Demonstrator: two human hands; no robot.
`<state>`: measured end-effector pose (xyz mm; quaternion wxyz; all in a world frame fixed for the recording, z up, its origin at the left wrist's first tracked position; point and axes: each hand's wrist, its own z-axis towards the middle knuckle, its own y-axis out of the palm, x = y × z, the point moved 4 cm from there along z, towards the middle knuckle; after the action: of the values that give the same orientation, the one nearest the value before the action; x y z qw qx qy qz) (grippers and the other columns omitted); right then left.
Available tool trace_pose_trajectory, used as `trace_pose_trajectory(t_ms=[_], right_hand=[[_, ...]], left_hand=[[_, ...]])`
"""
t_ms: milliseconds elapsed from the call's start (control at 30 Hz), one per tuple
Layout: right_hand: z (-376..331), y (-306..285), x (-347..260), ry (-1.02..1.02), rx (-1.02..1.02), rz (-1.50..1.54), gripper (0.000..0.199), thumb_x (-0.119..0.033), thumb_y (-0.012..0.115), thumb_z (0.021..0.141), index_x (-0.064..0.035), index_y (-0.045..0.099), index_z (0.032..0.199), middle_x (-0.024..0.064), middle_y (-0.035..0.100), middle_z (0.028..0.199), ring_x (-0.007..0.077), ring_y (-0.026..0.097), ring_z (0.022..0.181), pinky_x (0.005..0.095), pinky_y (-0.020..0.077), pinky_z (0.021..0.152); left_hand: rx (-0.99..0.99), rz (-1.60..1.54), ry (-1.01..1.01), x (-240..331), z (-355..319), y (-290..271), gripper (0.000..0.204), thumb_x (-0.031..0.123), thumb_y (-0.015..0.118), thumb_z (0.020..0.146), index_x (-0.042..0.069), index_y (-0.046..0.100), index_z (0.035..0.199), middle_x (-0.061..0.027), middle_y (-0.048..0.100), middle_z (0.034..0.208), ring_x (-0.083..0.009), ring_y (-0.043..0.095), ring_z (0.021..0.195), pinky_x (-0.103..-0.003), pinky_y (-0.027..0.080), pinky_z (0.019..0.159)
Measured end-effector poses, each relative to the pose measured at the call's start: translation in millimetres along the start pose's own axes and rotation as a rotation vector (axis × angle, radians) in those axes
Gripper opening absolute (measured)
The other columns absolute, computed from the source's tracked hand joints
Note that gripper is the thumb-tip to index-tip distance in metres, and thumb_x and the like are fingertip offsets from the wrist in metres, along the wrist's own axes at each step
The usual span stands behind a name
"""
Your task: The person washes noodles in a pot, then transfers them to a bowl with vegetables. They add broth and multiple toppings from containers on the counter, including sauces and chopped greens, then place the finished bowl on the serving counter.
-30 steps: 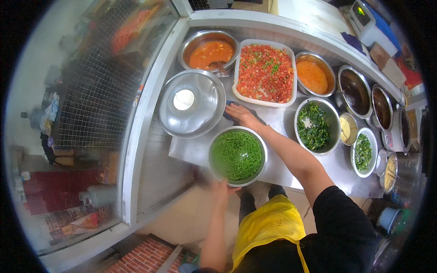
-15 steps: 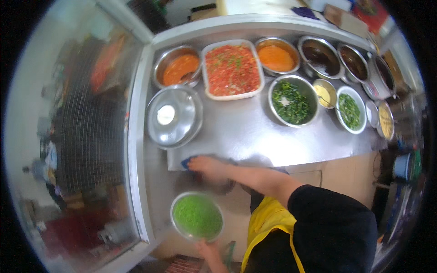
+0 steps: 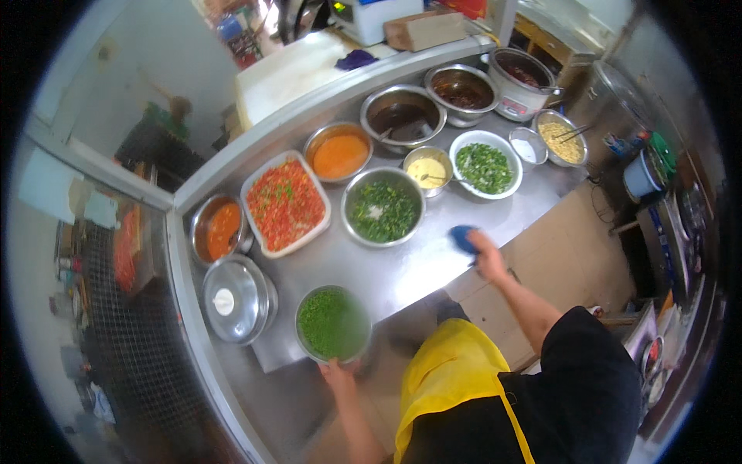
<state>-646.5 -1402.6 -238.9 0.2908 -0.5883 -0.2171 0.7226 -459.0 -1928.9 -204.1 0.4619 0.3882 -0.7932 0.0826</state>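
Note:
My left hand (image 3: 338,374) grips the near rim of a metal bowl (image 3: 306,352) full of finely chopped greens (image 3: 325,315). This bowl is at the near left edge of the steel counter (image 3: 305,267); I cannot tell whether it rests there or is held above it. Farther right, my right hand (image 3: 488,257) is closed on a blue cloth (image 3: 463,239) at the counter's front edge. Beyond the hands are a bowl of dark leafy greens (image 3: 382,210) and a white bowl of chopped green onions (image 3: 485,168).
Left, a lidded pot (image 3: 243,309) stands before a pot of orange sauce (image 3: 222,230) and a tub of chopped red peppers (image 3: 283,203). Along the back are an orange-sauce bowl (image 3: 340,155), dark-sauce pots (image 3: 402,120) and a cooker (image 3: 519,89). Far right is a bowl of yellow bits (image 3: 562,139).
My right hand has swept the cloth from the counter's left end to the right along the front edge. The bowl in my left hand has come up to the counter's edge. The view has turned.

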Motion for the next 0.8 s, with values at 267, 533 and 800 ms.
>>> trace_pose_trajectory(t_ms=[267,533,800], right_hand=[[31,-51,71,0.202,0.562,-0.345,0.053,0.008,0.048,0.079,0.0072,0.06,0.13,0.0304,0.061,0.133,0.0469,0.054,0.128,0.051,0.0421,0.112],[-24,134,-182,-0.35,-0.262,0.262,0.049,-0.002,0.052,0.09,-0.002,0.061,0.138,0.0182,0.053,0.151,0.0401,0.05,0.135,0.0482,0.041,0.115],[8,-5,-9,0.48,-0.284,0.846,0.042,-0.027,0.053,0.104,-0.0012,0.067,0.134,0.0147,0.068,0.135,0.0254,0.066,0.117,0.041,0.0501,0.102]], left_hand=[[-0.061,-0.279,-0.083,-23,77,33,0.043,0.024,0.058,0.105,0.002,0.048,0.141,-0.022,0.053,0.141,-0.0366,0.056,0.126,-0.051,0.053,0.097],[-0.04,0.021,-0.09,-25,13,123,0.041,0.025,0.061,0.103,0.005,0.054,0.138,-0.0145,0.066,0.11,-0.0265,0.065,0.093,-0.038,0.057,0.083],[-0.573,0.206,0.051,-70,106,268,0.052,0.026,0.057,0.106,0.001,0.034,0.146,-0.0348,0.06,0.124,-0.0438,0.068,0.109,-0.05,0.062,0.092]])
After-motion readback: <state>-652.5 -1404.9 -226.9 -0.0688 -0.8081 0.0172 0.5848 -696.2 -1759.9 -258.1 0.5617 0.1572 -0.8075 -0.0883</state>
